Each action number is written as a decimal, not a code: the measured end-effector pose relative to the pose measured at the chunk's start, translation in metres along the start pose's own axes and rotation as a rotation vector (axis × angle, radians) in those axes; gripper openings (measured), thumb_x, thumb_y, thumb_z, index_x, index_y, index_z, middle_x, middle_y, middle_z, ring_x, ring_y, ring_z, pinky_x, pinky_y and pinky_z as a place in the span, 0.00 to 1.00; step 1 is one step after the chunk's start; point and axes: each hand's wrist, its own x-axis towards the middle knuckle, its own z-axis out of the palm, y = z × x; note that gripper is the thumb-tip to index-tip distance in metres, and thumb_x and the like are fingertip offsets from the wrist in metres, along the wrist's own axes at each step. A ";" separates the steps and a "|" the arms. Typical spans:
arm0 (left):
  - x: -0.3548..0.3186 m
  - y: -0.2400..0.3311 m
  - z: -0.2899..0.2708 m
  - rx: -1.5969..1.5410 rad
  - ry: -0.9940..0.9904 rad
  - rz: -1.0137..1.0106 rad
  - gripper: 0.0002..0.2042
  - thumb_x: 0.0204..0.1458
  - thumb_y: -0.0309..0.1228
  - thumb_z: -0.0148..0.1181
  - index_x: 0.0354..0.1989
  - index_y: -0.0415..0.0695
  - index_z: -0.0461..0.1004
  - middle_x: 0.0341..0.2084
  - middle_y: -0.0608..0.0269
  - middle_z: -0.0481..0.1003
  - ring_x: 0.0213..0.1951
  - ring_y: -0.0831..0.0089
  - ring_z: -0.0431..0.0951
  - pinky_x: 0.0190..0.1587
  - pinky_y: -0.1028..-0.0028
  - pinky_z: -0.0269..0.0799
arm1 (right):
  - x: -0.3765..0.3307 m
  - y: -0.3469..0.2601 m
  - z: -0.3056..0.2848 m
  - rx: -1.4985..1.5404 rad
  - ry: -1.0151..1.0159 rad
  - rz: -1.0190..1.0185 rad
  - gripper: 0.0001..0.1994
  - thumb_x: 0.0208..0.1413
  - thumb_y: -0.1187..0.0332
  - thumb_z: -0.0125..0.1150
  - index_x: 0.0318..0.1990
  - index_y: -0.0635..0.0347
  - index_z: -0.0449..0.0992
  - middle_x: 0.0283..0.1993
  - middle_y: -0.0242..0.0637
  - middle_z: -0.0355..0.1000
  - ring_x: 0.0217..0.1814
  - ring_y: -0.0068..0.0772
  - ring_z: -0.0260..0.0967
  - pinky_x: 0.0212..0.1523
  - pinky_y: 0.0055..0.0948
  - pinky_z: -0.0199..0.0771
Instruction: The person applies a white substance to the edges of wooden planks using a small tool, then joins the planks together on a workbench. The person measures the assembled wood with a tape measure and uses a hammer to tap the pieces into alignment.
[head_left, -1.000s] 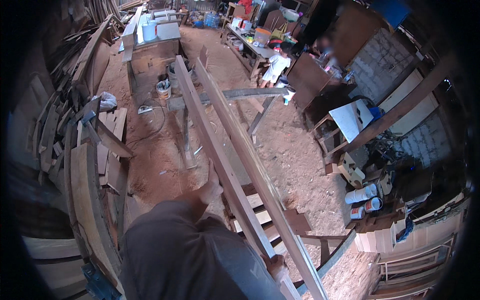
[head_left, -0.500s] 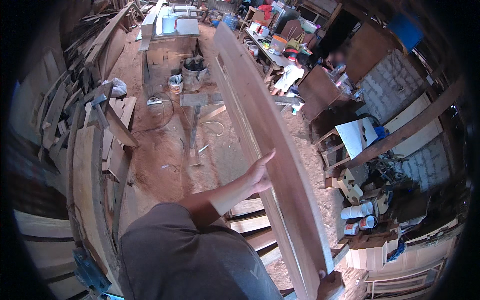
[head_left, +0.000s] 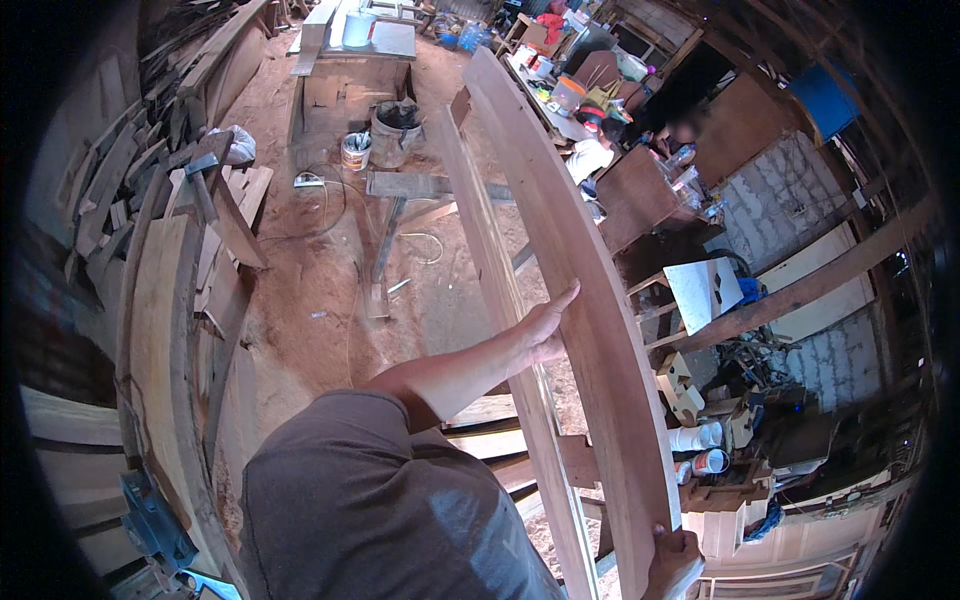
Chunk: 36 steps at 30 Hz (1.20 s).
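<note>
A long wooden frame stretches from the lower right toward the far middle. It has a wide brown board (head_left: 610, 390) and a narrower, pale-edged board (head_left: 487, 235) beside it, with a gap between them. Short wooden crosspieces join the two near the far end (head_left: 460, 106) and lower down (head_left: 577, 461). My left hand (head_left: 540, 332) reaches across and is closed on the wide board's left edge about midway, thumb lying on its face. At the board's near end, my right hand (head_left: 676, 560) is wrapped round its right edge, fingers partly hidden.
Stacked planks (head_left: 165, 290) line the left side, with a hammer (head_left: 200, 175) on top and a blue power tool (head_left: 155, 520) nearby. Ahead stand a low wooden trestle (head_left: 410, 186), buckets (head_left: 396, 130) and a workbench (head_left: 350, 85). A person (head_left: 590, 157) is beyond the frame.
The frame has turned in my hands, so the gap between its two boards and the lower crosspiece now show. My right hand has come further into view.
</note>
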 end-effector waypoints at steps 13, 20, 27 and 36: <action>0.014 -0.003 -0.014 0.002 -0.018 0.041 0.43 0.63 0.58 0.68 0.78 0.45 0.59 0.76 0.50 0.65 0.79 0.52 0.63 0.79 0.37 0.57 | 0.007 -0.012 0.001 -0.036 -0.007 0.041 0.28 0.43 0.47 0.88 0.28 0.63 0.79 0.20 0.46 0.72 0.21 0.51 0.66 0.27 0.50 0.68; 0.017 -0.003 -0.007 -0.004 0.071 -0.012 0.42 0.67 0.57 0.64 0.80 0.45 0.57 0.78 0.49 0.61 0.80 0.52 0.59 0.83 0.42 0.53 | 0.013 -0.010 0.002 0.001 -0.003 0.026 0.25 0.43 0.51 0.88 0.29 0.63 0.80 0.20 0.47 0.72 0.21 0.49 0.66 0.28 0.50 0.69; 0.020 0.001 -0.008 0.051 0.029 0.032 0.47 0.62 0.60 0.68 0.80 0.42 0.56 0.79 0.46 0.61 0.80 0.49 0.61 0.80 0.37 0.55 | 0.022 -0.003 0.007 -0.023 -0.057 0.023 0.26 0.45 0.50 0.87 0.28 0.64 0.79 0.19 0.43 0.68 0.20 0.42 0.60 0.26 0.49 0.64; 0.017 -0.012 -0.023 0.021 -0.004 0.030 0.47 0.63 0.59 0.67 0.80 0.41 0.55 0.78 0.47 0.62 0.80 0.51 0.60 0.81 0.39 0.56 | 0.020 0.011 0.025 -0.079 -0.049 -0.016 0.28 0.42 0.46 0.89 0.28 0.61 0.80 0.19 0.40 0.69 0.20 0.42 0.62 0.26 0.46 0.66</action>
